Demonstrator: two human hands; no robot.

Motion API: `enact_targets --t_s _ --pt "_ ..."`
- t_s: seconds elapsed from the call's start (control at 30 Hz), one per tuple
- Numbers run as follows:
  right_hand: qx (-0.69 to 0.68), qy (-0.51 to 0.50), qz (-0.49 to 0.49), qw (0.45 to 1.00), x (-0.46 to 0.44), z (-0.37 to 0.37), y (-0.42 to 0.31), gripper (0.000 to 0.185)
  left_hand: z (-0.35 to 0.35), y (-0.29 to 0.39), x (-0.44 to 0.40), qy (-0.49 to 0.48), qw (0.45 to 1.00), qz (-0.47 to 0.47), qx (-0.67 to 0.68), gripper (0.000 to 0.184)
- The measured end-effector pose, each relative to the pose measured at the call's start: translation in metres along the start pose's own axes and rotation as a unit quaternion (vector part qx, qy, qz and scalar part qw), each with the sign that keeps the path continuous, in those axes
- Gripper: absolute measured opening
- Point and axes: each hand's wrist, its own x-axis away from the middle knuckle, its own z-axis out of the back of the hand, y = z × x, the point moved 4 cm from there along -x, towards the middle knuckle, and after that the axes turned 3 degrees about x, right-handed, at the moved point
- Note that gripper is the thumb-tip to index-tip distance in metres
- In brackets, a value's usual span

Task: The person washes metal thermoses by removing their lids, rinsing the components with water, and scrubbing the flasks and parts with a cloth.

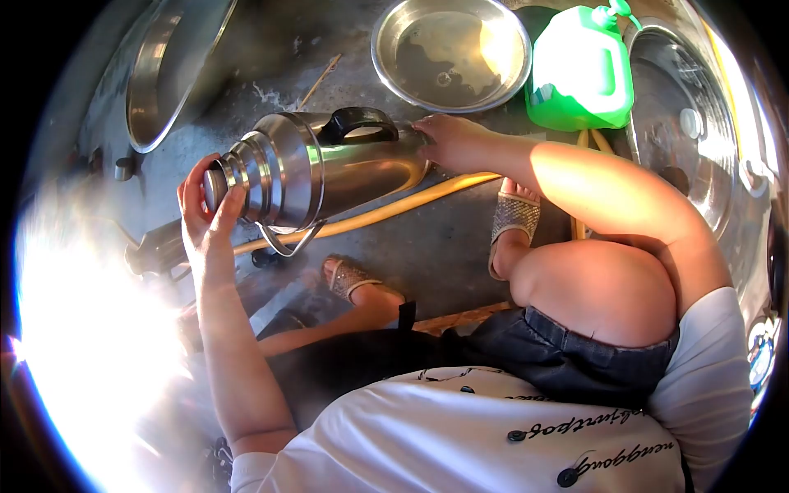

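Note:
A shiny steel thermos flask (288,168) lies sideways in the air in front of me, its neck to the left and its base to the right. My left hand (205,205) is closed round the narrow neck, thumb below and fingers above, beside the round silver top (215,191). At the other end my right hand (450,141) grips the base; some of its fingers are hidden behind the flask. A black handle (359,125) is on the upper side of the body, and a metal bail handle (289,242) hangs below the shoulder.
A metal basin (450,99) with some water stands ahead, beside a green jerrycan (582,74). Larger metal basins stand at right (686,168) and upper left (156,90). A yellow hose (394,209) crosses the wet floor (427,263) near my sandalled feet. Strong glare covers the left.

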Motion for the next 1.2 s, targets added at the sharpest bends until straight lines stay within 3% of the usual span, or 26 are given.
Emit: enact_targets --t_s 0.03,0.1,0.23,0.3,0.37,0.43,0.5,0.57,0.63,0.7,0.77,0.9,0.97,1.2 --pt "0.000 -0.003 0.001 1.000 -0.002 0.003 -0.003 0.056 0.002 -0.002 0.001 0.004 1.000 0.004 0.011 0.056" --pt "-0.179 0.180 0.081 0.964 -0.002 0.028 -0.012 0.048 0.001 -0.005 0.004 0.013 0.999 0.021 0.026 0.056" --pt "-0.221 0.216 0.140 0.941 0.001 0.044 -0.036 0.043 0.004 -0.011 0.002 0.026 0.997 0.035 0.060 0.058" --pt "-0.229 0.109 0.041 0.966 0.008 0.038 -0.040 0.039 0.006 -0.011 0.005 0.033 0.997 0.043 0.059 0.057" --pt "-0.206 0.128 0.094 0.966 0.008 0.024 -0.040 0.042 0.008 -0.013 0.008 0.038 0.996 0.052 0.055 0.057" --pt "-0.136 0.222 0.240 0.935 0.021 0.021 -0.059 0.050 0.010 -0.024 0.009 0.046 0.994 0.059 0.084 0.057" --pt "-0.103 0.211 0.262 0.936 0.025 0.012 -0.074 0.060 0.009 -0.026 0.011 0.050 0.993 0.058 0.086 0.057" --pt "-0.055 0.227 0.369 0.900 0.034 0.011 -0.095 0.065 0.008 -0.026 0.011 0.056 0.993 0.056 0.086 0.057" --pt "-0.035 0.217 0.362 0.906 0.035 0.000 -0.086 0.067 0.008 -0.023 0.012 0.068 0.993 0.052 0.087 0.059" --pt "-0.063 0.118 0.134 0.982 0.025 -0.023 -0.046 0.068 0.009 -0.026 0.015 0.063 0.985 0.072 0.141 0.052" --pt "0.077 -0.018 0.053 0.995 0.016 -0.041 -0.010 0.065 0.010 -0.031 0.015 0.064 0.981 0.079 0.163 0.054" --pt "-0.071 0.061 0.089 0.992 0.026 -0.019 -0.017 0.062 0.009 -0.030 0.017 0.080 0.979 0.102 0.158 0.057" --pt "-0.179 0.111 0.168 0.963 0.016 -0.012 -0.027 0.059 0.008 -0.027 0.016 0.085 0.986 0.073 0.123 0.058" --pt "-0.187 0.110 0.168 0.961 0.012 -0.013 -0.027 0.060 0.007 -0.022 0.016 0.082 0.990 0.056 0.099 0.062"
